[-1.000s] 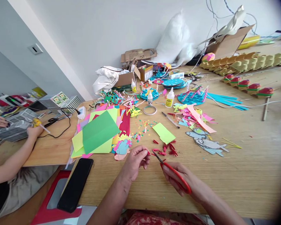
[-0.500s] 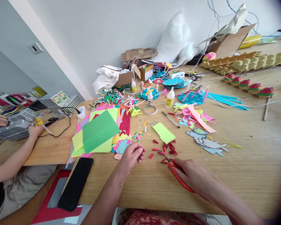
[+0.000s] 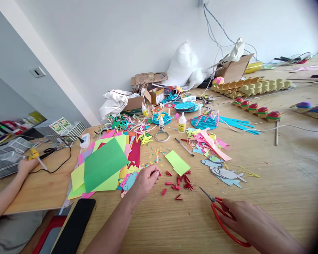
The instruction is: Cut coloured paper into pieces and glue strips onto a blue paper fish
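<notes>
My left hand (image 3: 147, 179) is closed in a pinch on a small red paper piece (image 3: 159, 173), of which only a bit shows at the fingertips. Red-handled scissors (image 3: 222, 215) are in my right hand (image 3: 243, 215), fingers through the loops, blades together and pointing up and left. Between the hands lie several small folded red paper pieces (image 3: 187, 186) on the wooden table. A lime-green paper (image 3: 177, 162) lies just behind them. Grey and blue paper fish (image 3: 226, 173) rest beyond the scissors.
Coloured paper sheets (image 3: 106, 164) are stacked at left, with a black phone (image 3: 75, 225) in front. Glue bottles (image 3: 182, 123), a tape roll (image 3: 162, 136), a pen (image 3: 184, 146) and paper scraps (image 3: 209, 141) stand or lie behind. Another person's hand (image 3: 28, 165) holds a yellow glue gun (image 3: 34, 154).
My right hand has drawn the scissors right and toward me, away from the red pieces, and their blades have closed. The left hand keeps its pinch. The view has turned slightly right.
</notes>
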Demonstrator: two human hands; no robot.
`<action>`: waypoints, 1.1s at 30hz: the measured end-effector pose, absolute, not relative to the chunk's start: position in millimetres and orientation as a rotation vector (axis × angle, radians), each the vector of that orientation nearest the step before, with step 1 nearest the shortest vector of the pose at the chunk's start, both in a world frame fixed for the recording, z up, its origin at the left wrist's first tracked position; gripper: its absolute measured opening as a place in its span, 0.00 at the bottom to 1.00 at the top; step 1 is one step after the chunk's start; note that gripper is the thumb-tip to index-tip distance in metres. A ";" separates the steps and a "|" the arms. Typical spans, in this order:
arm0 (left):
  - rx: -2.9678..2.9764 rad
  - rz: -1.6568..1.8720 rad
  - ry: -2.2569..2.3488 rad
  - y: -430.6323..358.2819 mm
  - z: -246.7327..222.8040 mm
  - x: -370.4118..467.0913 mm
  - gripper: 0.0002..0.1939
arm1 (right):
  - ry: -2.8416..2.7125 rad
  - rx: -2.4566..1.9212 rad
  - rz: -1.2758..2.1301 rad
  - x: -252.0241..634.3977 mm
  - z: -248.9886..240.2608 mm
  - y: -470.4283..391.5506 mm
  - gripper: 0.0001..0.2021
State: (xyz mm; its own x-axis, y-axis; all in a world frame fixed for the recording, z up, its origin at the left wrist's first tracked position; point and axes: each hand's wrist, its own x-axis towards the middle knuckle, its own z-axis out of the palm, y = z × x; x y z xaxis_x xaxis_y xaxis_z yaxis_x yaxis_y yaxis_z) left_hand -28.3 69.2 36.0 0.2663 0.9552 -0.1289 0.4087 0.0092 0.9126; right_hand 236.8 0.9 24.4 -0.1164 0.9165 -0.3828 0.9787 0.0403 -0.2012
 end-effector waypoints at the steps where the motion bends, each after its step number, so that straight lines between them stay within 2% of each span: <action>1: 1.596 0.701 1.314 72.9 36.1 -27.1 0.09 | 2.142 1.977 -0.632 239.4 23.1 1.6 0.12; 8: 2.024 0.587 1.347 114.6 46.6 -4.0 0.10 | 2.127 2.030 -0.695 244.3 23.4 3.5 0.12; 14: 2.201 0.517 1.340 175.5 59.9 56.9 0.10 | 2.176 2.056 -0.693 237.3 31.6 6.7 0.14; 22: 2.364 0.257 1.415 253.3 41.1 138.1 0.12 | 2.271 2.019 -0.755 234.3 19.5 4.6 0.14; 24: 2.396 0.185 1.408 261.0 36.6 145.7 0.15 | 2.276 2.013 -0.744 234.2 16.0 4.7 0.14; 28: 2.483 0.170 1.369 262.7 37.9 145.6 0.11 | 2.207 2.004 -0.712 236.2 14.7 8.0 0.13; 33: 2.561 0.237 1.308 243.4 56.6 122.3 0.13 | 2.079 1.998 -0.721 246.7 22.2 10.7 0.15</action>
State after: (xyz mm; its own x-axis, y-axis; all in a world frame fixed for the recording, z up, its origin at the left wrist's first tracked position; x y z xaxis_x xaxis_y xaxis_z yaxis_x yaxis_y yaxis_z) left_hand 122.3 243.4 56.6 0.5825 0.8123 0.0288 0.7707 -0.5632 0.2980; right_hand 246.7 10.7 22.2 -0.0885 0.8927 -0.4418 0.9746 -0.0140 -0.2234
